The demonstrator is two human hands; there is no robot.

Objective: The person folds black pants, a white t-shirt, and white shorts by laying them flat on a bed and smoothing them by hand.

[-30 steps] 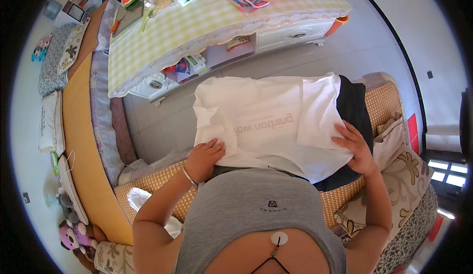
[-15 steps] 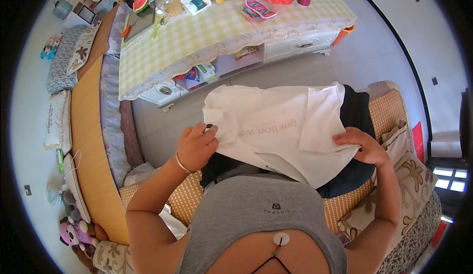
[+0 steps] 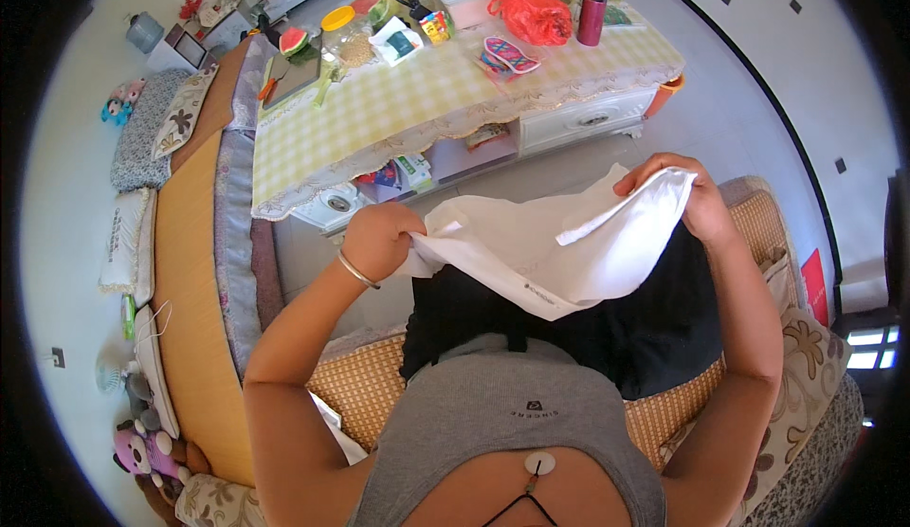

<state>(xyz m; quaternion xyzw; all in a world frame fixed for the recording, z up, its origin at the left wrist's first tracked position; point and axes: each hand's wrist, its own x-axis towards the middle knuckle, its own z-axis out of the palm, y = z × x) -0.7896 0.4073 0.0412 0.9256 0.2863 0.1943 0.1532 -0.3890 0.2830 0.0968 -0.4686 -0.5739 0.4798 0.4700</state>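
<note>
Left hand (image 3: 377,241) was clenched on one end of the white shirt (image 3: 550,254); right hand (image 3: 709,209) gripped the opposite end, fingers curled over the edge. Shirt hung between them above the black cloth (image 3: 645,328) over the lap. Hands were set well apart, presumably to keep the fabric spread; its middle sagged, likely because only the ends had support.
</note>
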